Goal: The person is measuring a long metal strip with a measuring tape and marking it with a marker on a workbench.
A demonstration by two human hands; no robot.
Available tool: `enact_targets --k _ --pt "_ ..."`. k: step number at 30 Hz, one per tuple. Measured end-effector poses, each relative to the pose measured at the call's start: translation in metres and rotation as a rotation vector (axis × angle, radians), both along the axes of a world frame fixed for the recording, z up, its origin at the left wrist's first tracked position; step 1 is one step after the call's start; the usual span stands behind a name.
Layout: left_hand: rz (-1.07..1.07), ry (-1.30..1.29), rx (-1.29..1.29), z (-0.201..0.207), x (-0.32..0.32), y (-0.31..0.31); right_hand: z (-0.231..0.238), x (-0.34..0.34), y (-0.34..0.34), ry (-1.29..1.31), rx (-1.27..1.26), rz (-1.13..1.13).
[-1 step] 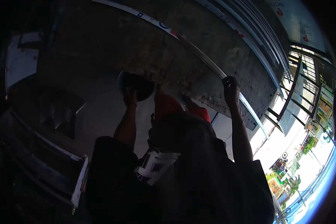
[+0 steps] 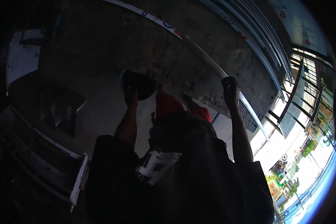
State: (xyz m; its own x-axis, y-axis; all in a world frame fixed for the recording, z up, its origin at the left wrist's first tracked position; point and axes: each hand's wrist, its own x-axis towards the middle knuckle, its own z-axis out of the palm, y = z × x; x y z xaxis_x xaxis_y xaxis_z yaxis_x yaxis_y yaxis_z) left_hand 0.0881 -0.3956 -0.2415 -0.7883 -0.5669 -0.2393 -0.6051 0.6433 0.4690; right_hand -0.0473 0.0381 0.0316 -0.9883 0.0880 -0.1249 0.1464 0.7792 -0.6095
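Note:
My right hand (image 2: 230,85) is closed around a long, thin metal strip (image 2: 200,53). The strip runs from the far left to the near right and has a printed film on its far part. In deep shadow, my left hand (image 2: 131,96) is at the near edge of a dark round thing (image 2: 142,85) with a paler rim on its left. The thumb shows against it and the hand looks closed on it; most of the fingers are lost in the dark. What kind of thing it is, I cannot make out.
Under the strip is a dark, worn work surface (image 2: 138,44) with a chipped near edge. More long metal profiles (image 2: 265,41) lie along its far right side. A metal frame (image 2: 59,149) stands at left. Bright daylight and railings (image 2: 302,89) show at right.
The whole view has shifted very slightly. Both hands keep their places on the strip and the dark round thing.

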Motion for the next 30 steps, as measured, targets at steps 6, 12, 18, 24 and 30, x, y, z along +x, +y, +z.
enact_targets --k 6,12,18,24,30 --pt "-0.059 -0.272 0.024 0.013 0.025 -0.065 0.031 -0.016 -0.119 -0.136 -0.259 0.328" --pt "0.121 0.216 0.955 0.197 -0.055 0.034 0.023 -0.018 -0.159 -0.385 -0.655 0.377" --pt "0.033 0.292 1.25 0.287 -0.085 0.049 0.027 -0.025 -0.193 -0.418 -0.682 0.514" --pt "-0.081 0.296 1.075 0.285 -0.085 0.053 0.027 -0.025 -0.2 -0.471 -0.621 0.51" --pt "-0.075 0.294 1.065 0.256 -0.074 0.051 0.021 -0.025 -0.196 -0.535 -0.674 0.495"
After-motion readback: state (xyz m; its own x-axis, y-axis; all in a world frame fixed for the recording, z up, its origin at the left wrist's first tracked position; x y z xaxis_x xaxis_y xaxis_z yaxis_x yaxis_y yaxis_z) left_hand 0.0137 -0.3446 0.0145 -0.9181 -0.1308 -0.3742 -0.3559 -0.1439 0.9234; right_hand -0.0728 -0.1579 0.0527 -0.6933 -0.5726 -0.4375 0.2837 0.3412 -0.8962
